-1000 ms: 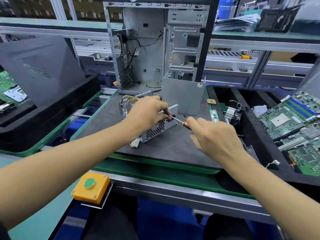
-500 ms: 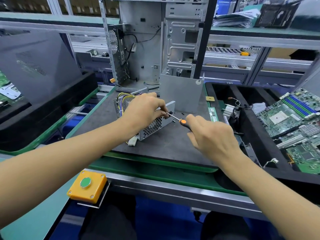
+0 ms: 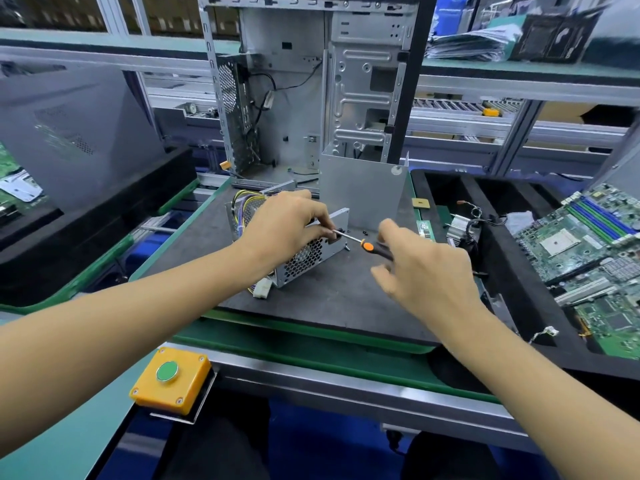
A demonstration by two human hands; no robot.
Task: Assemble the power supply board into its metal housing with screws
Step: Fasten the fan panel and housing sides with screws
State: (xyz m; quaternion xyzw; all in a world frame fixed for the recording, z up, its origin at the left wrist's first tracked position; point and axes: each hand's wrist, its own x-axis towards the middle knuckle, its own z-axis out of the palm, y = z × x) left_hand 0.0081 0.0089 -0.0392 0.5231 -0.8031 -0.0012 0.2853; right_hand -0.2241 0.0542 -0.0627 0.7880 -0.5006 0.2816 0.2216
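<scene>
The power supply housing (image 3: 304, 259), a small silver metal box with a honeycomb grille and coloured wires at its back, lies on the dark mat (image 3: 332, 292). My left hand (image 3: 287, 225) rests on top of it, fingertips pinching the shaft of the screwdriver (image 3: 367, 244) at the box's right end. My right hand (image 3: 422, 268) grips the screwdriver's black and orange handle; some of its fingers are blurred. A few small black screws (image 3: 365, 232) lie on the mat just behind the tool. A loose silver cover plate (image 3: 363, 188) stands upright behind the box.
An open computer case (image 3: 311, 91) stands at the back of the mat. Black foam trays with green motherboards (image 3: 585, 244) lie to the right, another tray (image 3: 86, 216) to the left. A yellow box with a green button (image 3: 169, 379) sits at the front edge.
My right hand has shifted on the screwdriver handle, its fingers now spread and blurred. The left hand stays on the housing, and the view has drifted slightly.
</scene>
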